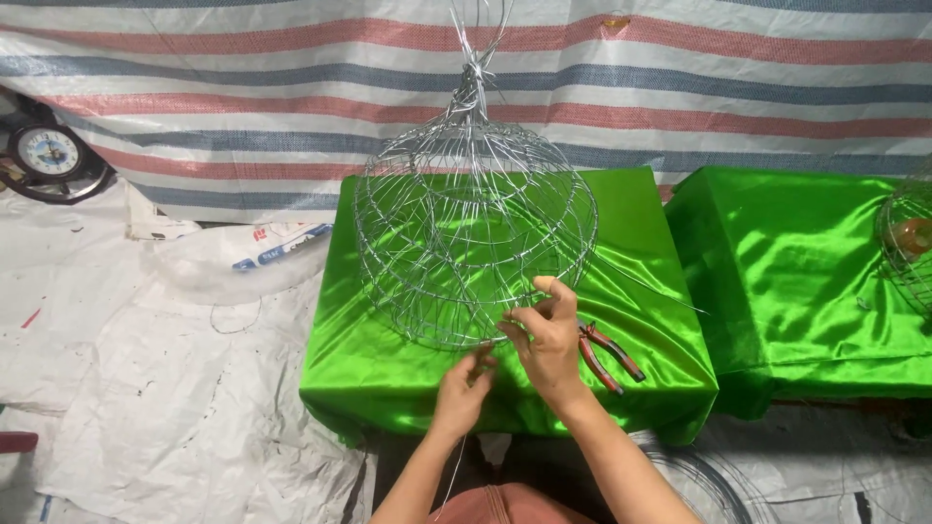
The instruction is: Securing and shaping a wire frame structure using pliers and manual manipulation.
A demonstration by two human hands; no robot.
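A round cage of silver wire (476, 233) hangs from twisted strands above a table draped in shiny green cloth (388, 369). My right hand (546, 340) pinches the lower front rim of the cage with its fingertips. My left hand (464, 388) is just below and to the left, fingers closed on a thin loose wire (454, 466) that runs down toward my lap. Red-handled pliers (607, 354) lie on the cloth immediately right of my right hand.
A second green-draped table (806, 281) stands to the right, with another wire cage (908, 243) at the frame edge. A striped tarp (243, 87) hangs behind. White sheeting (146, 388) covers the floor, a wall clock (47, 153) lies at far left, and a wire coil (714, 485) sits bottom right.
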